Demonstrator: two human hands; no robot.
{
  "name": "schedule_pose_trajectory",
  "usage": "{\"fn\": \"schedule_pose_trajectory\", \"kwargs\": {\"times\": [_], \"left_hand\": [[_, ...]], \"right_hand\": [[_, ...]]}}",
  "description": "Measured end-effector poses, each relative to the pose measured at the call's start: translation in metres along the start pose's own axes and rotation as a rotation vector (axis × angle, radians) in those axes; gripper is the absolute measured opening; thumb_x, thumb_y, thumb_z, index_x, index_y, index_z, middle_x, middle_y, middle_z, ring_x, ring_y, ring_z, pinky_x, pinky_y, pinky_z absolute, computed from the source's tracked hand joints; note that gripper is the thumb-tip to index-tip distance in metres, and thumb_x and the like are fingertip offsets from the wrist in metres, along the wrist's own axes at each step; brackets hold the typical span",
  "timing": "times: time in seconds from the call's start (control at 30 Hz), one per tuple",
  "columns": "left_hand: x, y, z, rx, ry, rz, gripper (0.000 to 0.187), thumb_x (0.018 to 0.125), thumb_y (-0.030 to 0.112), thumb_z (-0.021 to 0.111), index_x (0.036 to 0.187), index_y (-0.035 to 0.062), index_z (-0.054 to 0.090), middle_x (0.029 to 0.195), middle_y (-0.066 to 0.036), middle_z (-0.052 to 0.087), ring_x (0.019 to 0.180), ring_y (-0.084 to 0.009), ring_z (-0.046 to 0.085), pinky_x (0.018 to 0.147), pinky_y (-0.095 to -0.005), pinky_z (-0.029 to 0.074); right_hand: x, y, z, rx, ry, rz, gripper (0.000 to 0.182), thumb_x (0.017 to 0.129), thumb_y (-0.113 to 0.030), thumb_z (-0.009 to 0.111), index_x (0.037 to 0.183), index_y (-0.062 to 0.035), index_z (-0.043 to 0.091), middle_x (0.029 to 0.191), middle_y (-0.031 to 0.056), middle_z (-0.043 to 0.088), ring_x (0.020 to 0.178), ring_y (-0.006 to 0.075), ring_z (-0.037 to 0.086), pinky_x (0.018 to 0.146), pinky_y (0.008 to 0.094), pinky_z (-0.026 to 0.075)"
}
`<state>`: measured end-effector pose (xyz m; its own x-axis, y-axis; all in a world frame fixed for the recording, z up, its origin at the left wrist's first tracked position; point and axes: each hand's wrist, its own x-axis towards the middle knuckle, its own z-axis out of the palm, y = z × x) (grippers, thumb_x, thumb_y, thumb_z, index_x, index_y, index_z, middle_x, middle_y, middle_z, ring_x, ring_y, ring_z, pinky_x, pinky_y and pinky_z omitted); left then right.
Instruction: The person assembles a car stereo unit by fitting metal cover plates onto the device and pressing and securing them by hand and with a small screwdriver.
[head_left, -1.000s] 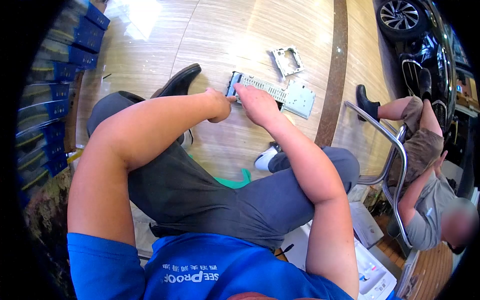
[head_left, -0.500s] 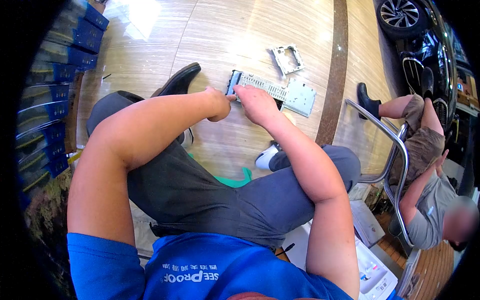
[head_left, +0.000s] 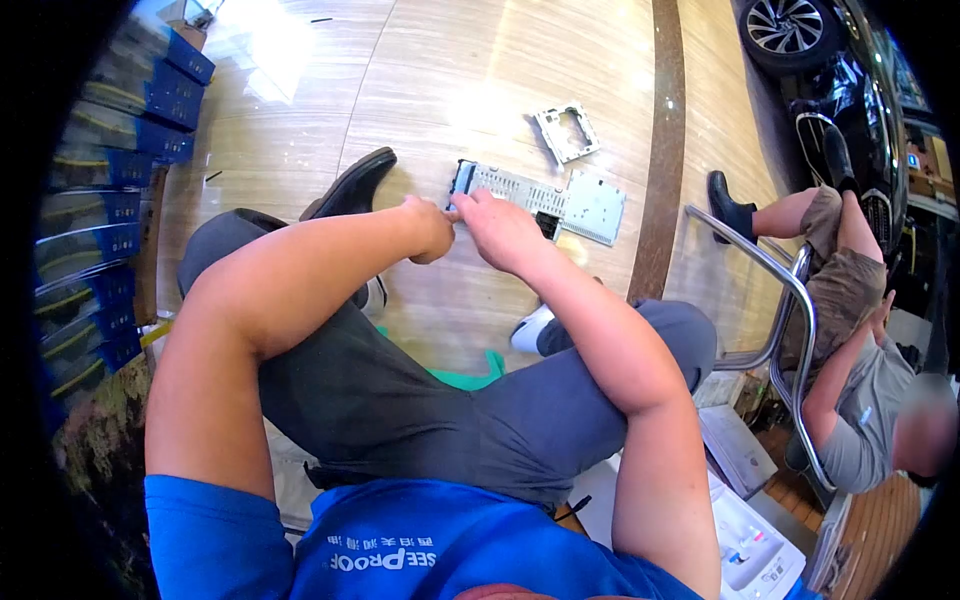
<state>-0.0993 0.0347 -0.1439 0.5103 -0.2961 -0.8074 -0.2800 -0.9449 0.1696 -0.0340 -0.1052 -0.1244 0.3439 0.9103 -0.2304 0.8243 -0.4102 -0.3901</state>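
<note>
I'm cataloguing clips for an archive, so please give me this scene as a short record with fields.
Surface: glossy beige tiled floor
Left hand: fingers curled, at the near left corner of the long silver slotted metal unit; grip unclear
Right hand: fingers over the unit's left end
Right of unit: flat silver metal plate; whether joined, unclear
Beyond unit: square silver open-centred frame, apart from it
Background: seated person in grey shirt; black car
</note>
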Motion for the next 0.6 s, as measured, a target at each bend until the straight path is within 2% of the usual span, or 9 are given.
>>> {"fn": "schedule_pose_trajectory", "kwargs": {"times": [0.2,0.5,0.6], "left_hand": [[-0.001,0.001,-0.001,-0.011,0.005,-0.001,0.049,0.080,0.008,0.067,0.129,0.0115,0.060,0.148,-0.011,0.045,0.125,-0.0334,0.056,0.093,-0.0489,0.052],[-0.004,0.003,-0.006,0.015,-0.018,0.005,0.052,0.077,0.007,0.069,0.129,0.0095,0.060,0.145,-0.011,0.049,0.122,-0.0314,0.058,0.092,-0.0457,0.053],[0.005,0.000,0.003,0.032,-0.004,0.022,0.058,0.076,0.006,0.069,0.133,0.0088,0.056,0.144,-0.012,0.049,0.121,-0.0305,0.058,0.091,-0.0445,0.053]], "right_hand": [[-0.001,-0.001,-0.001,0.021,-0.023,0.028,0.014,0.093,-0.013,0.048,0.104,-0.0064,0.055,0.096,0.0209,0.063,0.092,0.0394,0.066,0.078,0.0496,0.054],[0.009,-0.001,0.004,-0.010,-0.033,0.042,0.013,0.091,-0.013,0.051,0.101,-0.0065,0.056,0.095,0.0206,0.065,0.090,0.0386,0.067,0.075,0.0492,0.054],[0.007,0.003,0.007,-0.035,-0.053,0.036,0.020,0.089,-0.008,0.050,0.109,-0.0107,0.053,0.095,0.0172,0.064,0.090,0.0373,0.065,0.074,0.0481,0.052]]}}
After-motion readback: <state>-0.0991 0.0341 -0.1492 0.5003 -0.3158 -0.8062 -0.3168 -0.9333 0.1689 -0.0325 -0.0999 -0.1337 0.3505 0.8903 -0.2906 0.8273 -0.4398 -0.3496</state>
